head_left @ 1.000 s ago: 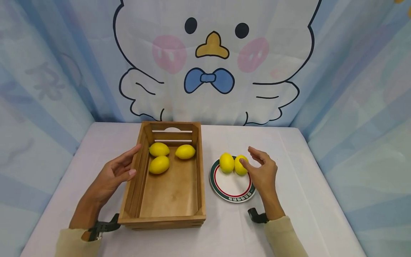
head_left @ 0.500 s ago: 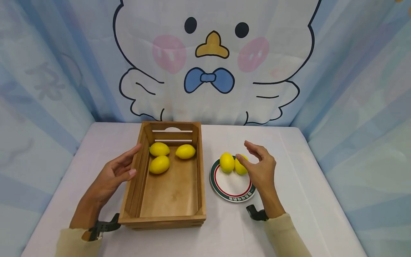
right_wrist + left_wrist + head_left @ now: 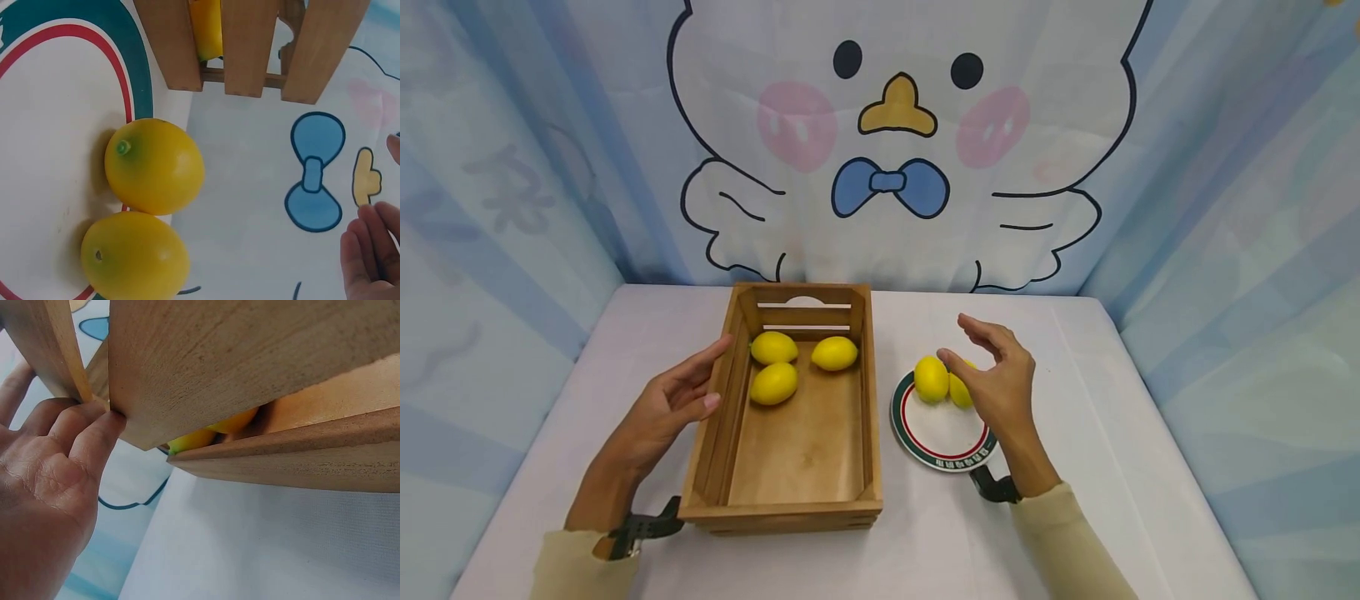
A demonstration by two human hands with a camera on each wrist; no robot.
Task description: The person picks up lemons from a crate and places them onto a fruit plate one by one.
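A wooden slatted crate [image 3: 805,510] stands on the white-covered table with three yellow lemons at its far end: one lemon [image 3: 772,347] at the back left, another lemon [image 3: 773,384] just in front of it, a third lemon [image 3: 834,354] at the right. My left hand [image 3: 658,408] rests its fingers against the crate's left side; the left wrist view shows the fingertips on the slats [image 3: 69,344]. To the right, a green-and-red-rimmed plate [image 3: 940,433] bears two lemons [image 3: 155,165] side by side. Above them my right hand [image 3: 1000,379] hovers, thumb and fingers apart, holding nothing.
Black camera mounts [image 3: 651,525] sit on both wrists. A curtain [image 3: 887,242] with a cartoon bird hangs behind the table, and further curtains [image 3: 1240,250] line both sides. The table [image 3: 1135,500] extends right of the plate.
My right hand has risen and shifted left over the plate, hiding more of the right-hand lemon in the head view. The left hand, crate and lemons stay put.
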